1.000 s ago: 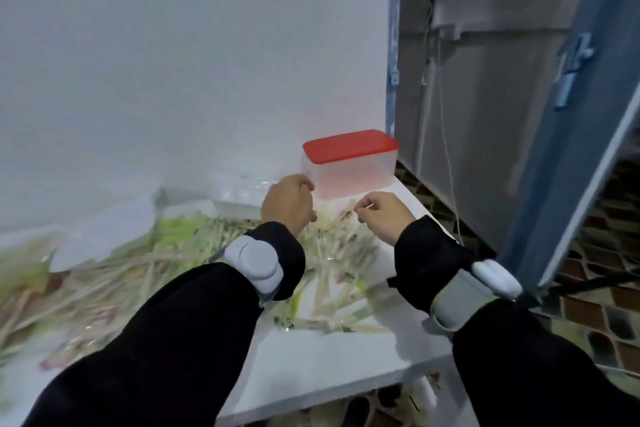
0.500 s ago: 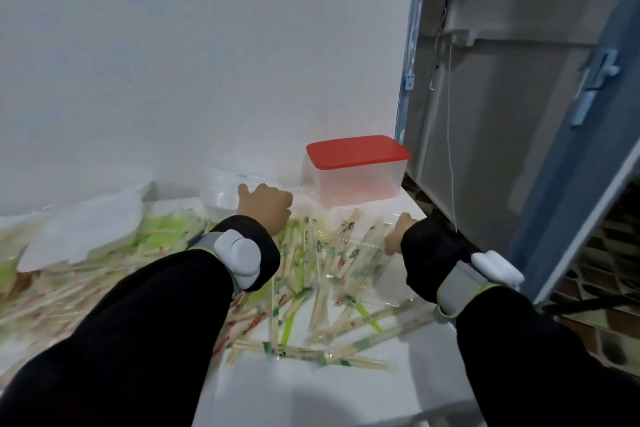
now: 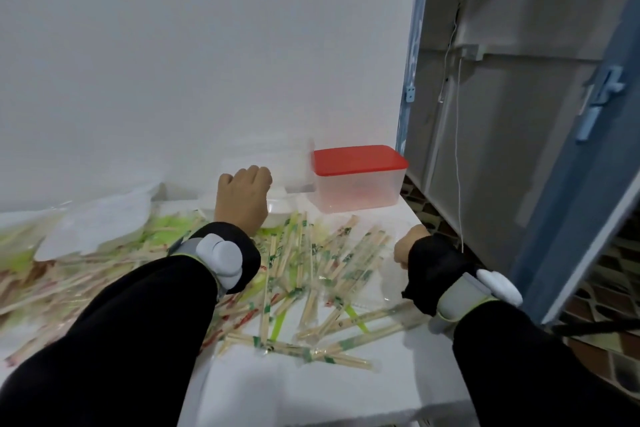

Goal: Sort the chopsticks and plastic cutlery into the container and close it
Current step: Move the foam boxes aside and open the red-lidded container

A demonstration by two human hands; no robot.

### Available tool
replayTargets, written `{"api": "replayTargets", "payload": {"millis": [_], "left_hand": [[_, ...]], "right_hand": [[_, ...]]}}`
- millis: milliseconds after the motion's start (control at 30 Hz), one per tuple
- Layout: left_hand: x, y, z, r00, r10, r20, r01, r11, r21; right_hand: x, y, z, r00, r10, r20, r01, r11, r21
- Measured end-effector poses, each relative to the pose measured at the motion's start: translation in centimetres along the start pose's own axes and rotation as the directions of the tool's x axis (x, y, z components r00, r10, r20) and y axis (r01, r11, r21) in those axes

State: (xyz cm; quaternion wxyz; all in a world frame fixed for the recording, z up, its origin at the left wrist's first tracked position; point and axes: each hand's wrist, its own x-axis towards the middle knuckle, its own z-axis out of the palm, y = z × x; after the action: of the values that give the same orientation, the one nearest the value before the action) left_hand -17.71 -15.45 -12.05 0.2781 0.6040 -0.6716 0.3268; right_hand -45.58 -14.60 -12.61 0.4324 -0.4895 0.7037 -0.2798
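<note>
A white counter (image 3: 311, 388) by a white wall carries scattered wrapped chopsticks (image 3: 311, 263). The lidded container (image 3: 358, 180) sits beyond the left hand (image 3: 244, 199), fingers curled; right hand (image 3: 405, 248) fingers hidden, grip unclear.

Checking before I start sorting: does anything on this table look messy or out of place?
Yes. The wrapped chopsticks lie scattered criss-cross over the white table, some near its front edge. The container at the back right already has its red lid on, and looks empty.
</note>
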Motion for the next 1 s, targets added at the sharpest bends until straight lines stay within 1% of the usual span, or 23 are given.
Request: {"api": "replayTargets", "payload": {"millis": [100,167,233,267,333,367,467,567,667,767,900,1000], "left_hand": [[0.1,1.6,-0.3,0.981,0.158,-0.115,-0.172,0.977,-0.124],[0.0,3.7,-0.5,0.953,0.262,-0.152,-0.288,0.939,-0.187],[-0.6,6.1,-0.6,0.912,0.372,-0.174,-0.405,0.883,-0.236],[-1.1,7.3,-0.5,0.887,0.427,-0.176,-0.46,0.853,-0.248],[-2.0,9.1,-0.2,0.833,0.527,-0.171,-0.554,0.798,-0.237],[-2.5,9.8,0.0,0.808,0.566,-0.165,-0.589,0.775,-0.229],[-3.9,11.1,0.4,0.752,0.642,-0.147,-0.657,0.711,-0.25],[-4.9,11.6,0.8,0.717,0.687,-0.119,-0.69,0.673,-0.266],[-5.6,11.6,1.1,0.73,0.682,-0.05,-0.663,0.688,-0.296],[-6.1,11.5,1.2,0.747,0.665,0.023,-0.621,0.709,-0.334],[-6.3,12.1,1.0,0.727,0.681,0.091,-0.62,0.707,-0.34],[-6.0,12.6,0.7,0.704,0.696,0.14,-0.616,0.697,-0.367]], "right_hand": [[0.6,0.7,-0.2,0.997,0.011,0.073,-0.026,0.977,0.211],[0.7,1.0,-0.5,0.996,0.005,0.088,-0.034,0.942,0.333],[0.6,1.3,-0.5,0.992,-0.006,0.129,-0.048,0.911,0.41],[0.4,1.4,-0.5,0.987,0.004,0.163,-0.078,0.889,0.451],[0.6,1.8,-0.7,0.975,0.009,0.222,-0.132,0.828,0.545],[0.9,1.9,-0.7,0.972,0.014,0.237,-0.152,0.803,0.576],[1.8,2.3,-0.6,0.977,0.023,0.213,-0.155,0.763,0.628],[2.2,2.6,-0.4,0.985,0.035,0.17,-0.143,0.719,0.68],[2.2,2.8,-0.4,0.994,0.028,0.104,-0.091,0.73,0.677],[2.1,3.1,0.2,0.997,0.006,0.077,-0.051,0.806,0.59],[2.6,3.3,0.3,1.0,0.001,0.011,-0.006,0.903,0.429],[3.0,3.3,-0.2,0.999,-0.001,-0.048,0.011,0.979,0.203]]}}
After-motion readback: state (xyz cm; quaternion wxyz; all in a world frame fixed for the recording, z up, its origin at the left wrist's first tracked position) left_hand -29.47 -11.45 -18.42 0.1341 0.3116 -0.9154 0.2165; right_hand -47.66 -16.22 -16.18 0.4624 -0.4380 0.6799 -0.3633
